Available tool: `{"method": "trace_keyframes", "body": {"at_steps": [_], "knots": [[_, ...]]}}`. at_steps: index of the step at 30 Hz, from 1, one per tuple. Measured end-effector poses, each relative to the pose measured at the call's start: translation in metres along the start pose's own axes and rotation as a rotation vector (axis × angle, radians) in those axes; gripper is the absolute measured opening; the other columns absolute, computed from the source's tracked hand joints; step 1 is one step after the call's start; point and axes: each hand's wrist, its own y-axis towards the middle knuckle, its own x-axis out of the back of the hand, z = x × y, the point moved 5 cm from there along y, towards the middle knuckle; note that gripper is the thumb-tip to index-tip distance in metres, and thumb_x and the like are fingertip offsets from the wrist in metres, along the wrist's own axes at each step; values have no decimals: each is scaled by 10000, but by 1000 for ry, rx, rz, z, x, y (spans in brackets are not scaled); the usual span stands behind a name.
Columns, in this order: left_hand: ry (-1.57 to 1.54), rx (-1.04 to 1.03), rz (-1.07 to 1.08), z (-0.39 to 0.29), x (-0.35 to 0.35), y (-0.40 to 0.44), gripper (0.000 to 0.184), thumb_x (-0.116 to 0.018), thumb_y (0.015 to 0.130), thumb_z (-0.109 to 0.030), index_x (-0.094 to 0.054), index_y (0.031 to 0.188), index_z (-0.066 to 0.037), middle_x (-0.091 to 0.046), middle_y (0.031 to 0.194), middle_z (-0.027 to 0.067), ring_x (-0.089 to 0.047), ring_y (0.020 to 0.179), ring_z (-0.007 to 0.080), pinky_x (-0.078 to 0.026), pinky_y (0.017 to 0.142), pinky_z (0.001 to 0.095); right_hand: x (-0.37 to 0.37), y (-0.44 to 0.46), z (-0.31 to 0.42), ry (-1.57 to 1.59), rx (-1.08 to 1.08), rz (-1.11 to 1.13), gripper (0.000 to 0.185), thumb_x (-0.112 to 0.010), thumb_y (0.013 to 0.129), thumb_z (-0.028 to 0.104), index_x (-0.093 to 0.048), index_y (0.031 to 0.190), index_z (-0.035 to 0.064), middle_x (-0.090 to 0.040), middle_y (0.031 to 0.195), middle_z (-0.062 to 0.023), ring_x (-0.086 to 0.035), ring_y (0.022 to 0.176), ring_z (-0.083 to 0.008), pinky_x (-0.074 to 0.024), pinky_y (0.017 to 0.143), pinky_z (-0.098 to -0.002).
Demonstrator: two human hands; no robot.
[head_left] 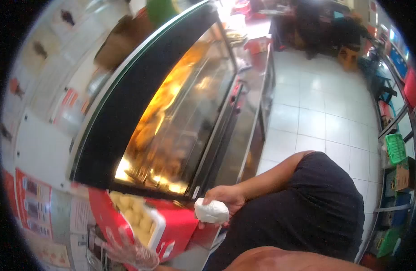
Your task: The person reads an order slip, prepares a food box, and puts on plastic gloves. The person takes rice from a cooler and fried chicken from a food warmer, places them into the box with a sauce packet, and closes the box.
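My right hand (224, 198) is bare and closed round a small white packet (211, 211), whose contents I cannot make out. It is at the side of a red box (183, 226) with a white inner rim. Several pale yellow round pieces (136, 217) fill the box. My left hand (132, 252) wears a clear plastic glove and lies by the box's near-left edge, fingers stretched out and slightly blurred. Whether it presses on the box is unclear.
A lit glass display cabinet (172, 122) with golden-brown food inside stands just beyond the box. White floor tiles (323, 122) lie to the right. Shelves with a green basket (395, 149) line the far right, and an orange stool (348, 58) stands at the back.
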Motion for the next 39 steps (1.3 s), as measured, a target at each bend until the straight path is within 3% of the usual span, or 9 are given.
{"method": "trace_keyframes", "body": {"at_steps": [15,17,21,24,27,29,31,36,39], "knots": [[250,154,112,-165,-69,47,569,-471,1022,-547,-615,1247,-45,-618,1262,215,-530,1286,399,-391,1089,545,124,-364,194,-174,440,-391,479,-464,1007,494,-534,1313,132,-637,1150,-122,-653,924,-250,-571,720,-432],[-77,387,337,-218,-131,68,541,-525,1015,-497,-664,1144,9,-655,1203,192,-571,1234,371,-425,1072,453,139,-374,219,-212,402,-483,477,-422,1030,513,-541,1296,135,-633,1137,-104,-651,945,-237,-572,743,-429],[-363,121,693,-371,-274,81,240,-671,949,-325,-703,1036,-103,-723,984,101,-686,951,284,-536,822,411,186,-389,263,-264,435,-618,457,-384,1063,513,-554,1265,139,-627,1127,-62,-645,1012,-214,-572,803,-426],[-982,135,1114,-403,-406,20,293,-648,972,-347,-689,1050,-67,-706,957,119,-689,891,262,-532,776,375,203,-421,296,-196,429,-686,422,-423,1065,486,-549,1276,143,-627,1137,-47,-642,1051,-209,-556,868,-417],[-1120,180,1399,-467,-483,61,443,-591,1001,-444,-682,1107,-24,-697,950,140,-694,890,250,-531,795,358,210,-457,331,-75,480,-705,483,-473,1036,532,-586,1297,142,-633,1128,-47,-637,1044,-222,-528,894,-419],[-1260,118,1090,-491,-531,64,492,-575,999,-466,-677,1102,4,-706,968,155,-694,920,246,-536,824,353,228,-492,346,85,472,-846,561,-496,1003,588,-621,1267,109,-646,1093,-49,-640,1012,-226,-531,868,-418],[-1233,65,1192,-531,-566,93,472,-585,997,-436,-680,1125,9,-715,1009,167,-695,944,253,-539,849,349,247,-522,364,234,573,-880,589,-562,932,652,-660,1104,98,-637,999,-61,-637,957,-227,-534,799,-430],[-1305,1,1404,-621,-687,96,482,-579,996,-400,-657,1277,-17,-710,1148,209,-688,1030,322,-533,937,384,307,-574,411,350,735,-906,599,-643,881,650,-561,1189,143,-602,1160,-129,-582,1169,-458,-560,898,-630],[-1165,-68,1399,-666,-711,134,492,-577,993,-419,-657,1289,-34,-688,1205,210,-673,1090,314,-525,951,410,354,-618,449,308,657,-879,585,-553,915,669,-596,1172,145,-668,1133,-143,-694,931,-330,-596,714,-505]]}}
